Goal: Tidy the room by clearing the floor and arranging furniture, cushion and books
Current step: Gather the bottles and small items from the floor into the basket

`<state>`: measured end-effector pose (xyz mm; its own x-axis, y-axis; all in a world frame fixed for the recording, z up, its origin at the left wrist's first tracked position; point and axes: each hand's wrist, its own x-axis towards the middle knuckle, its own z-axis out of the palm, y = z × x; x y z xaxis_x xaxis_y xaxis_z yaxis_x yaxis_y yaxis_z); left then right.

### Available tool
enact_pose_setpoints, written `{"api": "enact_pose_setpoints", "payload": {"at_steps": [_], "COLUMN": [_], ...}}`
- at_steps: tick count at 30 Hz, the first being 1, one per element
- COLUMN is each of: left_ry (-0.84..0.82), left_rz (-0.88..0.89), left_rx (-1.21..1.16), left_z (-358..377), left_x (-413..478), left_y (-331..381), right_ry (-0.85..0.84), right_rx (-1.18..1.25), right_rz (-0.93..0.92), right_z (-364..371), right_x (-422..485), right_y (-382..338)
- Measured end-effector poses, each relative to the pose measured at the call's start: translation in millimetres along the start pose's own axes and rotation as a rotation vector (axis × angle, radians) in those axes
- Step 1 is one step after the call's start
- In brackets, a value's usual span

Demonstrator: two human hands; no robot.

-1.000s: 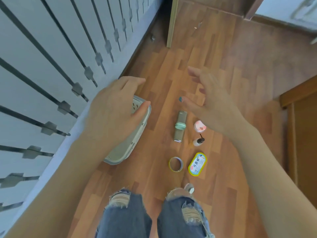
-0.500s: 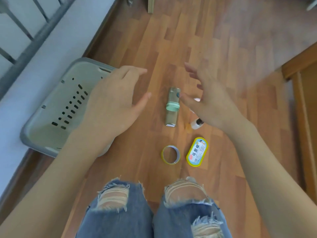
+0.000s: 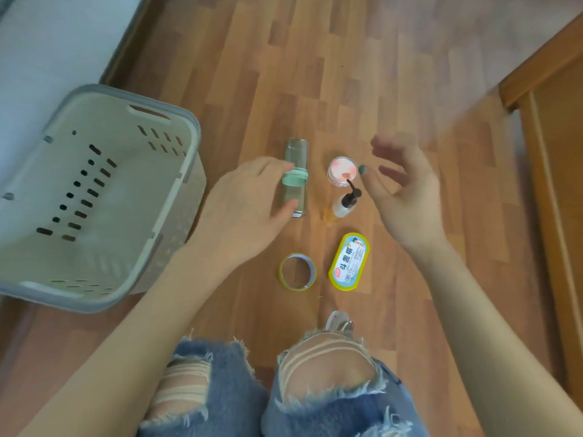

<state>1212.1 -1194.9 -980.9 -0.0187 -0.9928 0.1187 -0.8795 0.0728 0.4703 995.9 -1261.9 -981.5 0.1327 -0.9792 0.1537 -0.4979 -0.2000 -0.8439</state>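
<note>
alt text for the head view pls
A person's left hand reaches for a clear bottle lying on a wood floor; the right hand hovers open by a pump bottle. A grey basket stands left; tape roll, yellow tin and pink jar lie nearby.

this looks like a room in a home. the floor (image 3: 347, 74) is wood-look laminate planks, with a pale slotted plastic basket (image 3: 189, 127) standing on it at 9 o'clock and the edge of some wooden furniture (image 3: 555, 152) at 3 o'clock. small household bits lie loose at the centre: a pump bottle (image 3: 344, 205), a little jar (image 3: 342, 170), a roll of tape (image 3: 297, 272), a yellow tin (image 3: 349, 261).
</note>
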Motion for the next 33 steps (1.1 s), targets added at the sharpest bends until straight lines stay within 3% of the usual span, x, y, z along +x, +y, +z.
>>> {"api": "enact_pose_setpoints", "payload": {"at_steps": [4, 7, 11, 15, 22, 33], "left_ry": [-0.199, -0.345, -0.522, -0.691, -0.689, -0.680], "left_rz": [0.008, 0.049, 0.139, 0.138, 0.185, 0.109], "left_rx": [-0.004, 0.027, 0.176, 0.157, 0.196, 0.196], "left_z": [43, 74, 119, 157, 195, 214], "left_x": [-2, -5, -11, -24, -35, -40], "left_y": [-5, -16, -31, -37, -50, -45], "right_ry": [0.150, 0.208, 0.079, -0.074, -0.197, -0.270], "right_rx": [0.029, 0.005, -0.150, -0.386, -0.603, -0.734], "right_rz": [0.090, 0.301, 0.597, 0.781, 0.863, 0.765], "right_z": [-6, -1, 25, 51, 84, 100], "right_x": [-24, -42, -57, -59, -62, -69], "right_y": [46, 90, 138, 164, 189, 195]}}
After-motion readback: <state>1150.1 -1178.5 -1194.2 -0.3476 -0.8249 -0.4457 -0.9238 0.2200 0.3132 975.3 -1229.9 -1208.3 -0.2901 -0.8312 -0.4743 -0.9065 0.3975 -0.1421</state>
